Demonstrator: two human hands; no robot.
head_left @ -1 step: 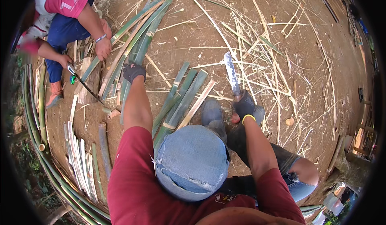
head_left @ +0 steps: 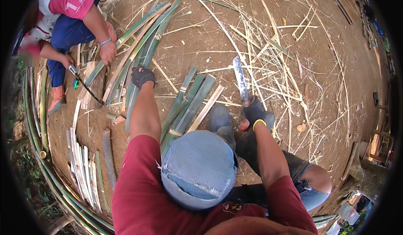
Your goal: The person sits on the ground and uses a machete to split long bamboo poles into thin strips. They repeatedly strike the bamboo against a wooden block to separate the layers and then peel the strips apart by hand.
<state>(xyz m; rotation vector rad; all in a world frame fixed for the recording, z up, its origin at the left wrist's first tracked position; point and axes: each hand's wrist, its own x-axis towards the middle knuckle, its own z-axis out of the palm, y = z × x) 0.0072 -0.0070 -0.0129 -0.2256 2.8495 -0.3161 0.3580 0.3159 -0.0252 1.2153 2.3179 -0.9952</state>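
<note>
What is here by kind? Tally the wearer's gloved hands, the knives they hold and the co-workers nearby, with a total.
gloved hands: 2, left hand and right hand
long knife: 1, gripped in the right hand
co-worker: 1
Total: 4

A single head view looks steeply down from above the person's own head, so the blue hat brim [head_left: 197, 168] and red sleeves fill the lower middle, very near the lens. The dirt floor [head_left: 201, 46] spreads out beyond, farther off toward the top. The fisheye bends the long bamboo poles [head_left: 37, 142] round the left rim. A second person [head_left: 69, 16] sits at the upper left edge, small and curved by the lens.
</note>
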